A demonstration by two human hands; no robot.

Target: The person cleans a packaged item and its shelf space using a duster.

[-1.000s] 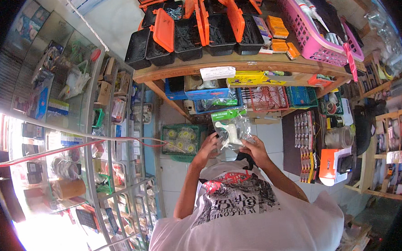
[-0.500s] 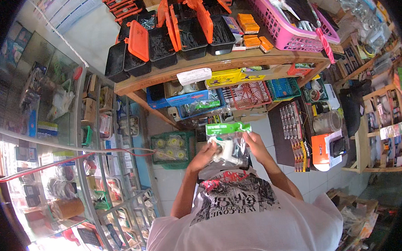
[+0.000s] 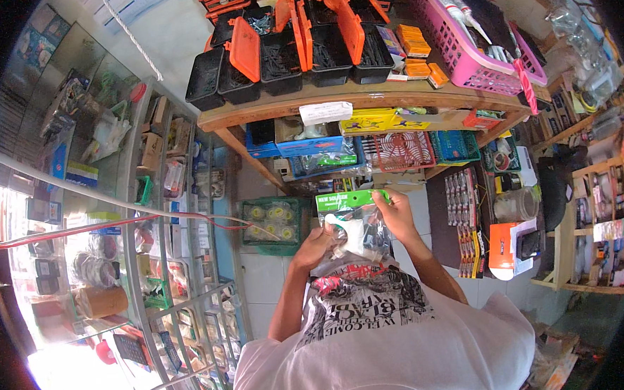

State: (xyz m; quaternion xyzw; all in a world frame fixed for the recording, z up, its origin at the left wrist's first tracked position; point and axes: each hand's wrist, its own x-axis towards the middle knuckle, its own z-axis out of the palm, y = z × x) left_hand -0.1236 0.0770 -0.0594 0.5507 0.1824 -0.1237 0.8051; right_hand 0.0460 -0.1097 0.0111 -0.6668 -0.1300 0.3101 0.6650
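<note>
In front of my chest I hold a clear plastic packet (image 3: 346,199) with a green header strip along its top. A white plastic fitting (image 3: 362,236) lies inside it; its exact kind is not clear through the shiny film. My left hand (image 3: 315,247) is closed on the packet's lower left side, thumb uppermost. Up at the right end of the green strip, my right hand (image 3: 396,215) pinches the corner. Below the packet is my white printed shirt.
Ahead stands a wooden table (image 3: 279,110) bearing black bins (image 3: 260,85) with orange lids and a pink basket (image 3: 474,63). On the floor by my left hand is a green crate (image 3: 276,246). Glass shelving (image 3: 136,275) lines the left; a dark display surface (image 3: 440,223) is at right.
The surroundings have shifted right and slightly down in the picture as my head turned. My right hand has moved slightly up along the packet's corner, and both hands still hold it.
</note>
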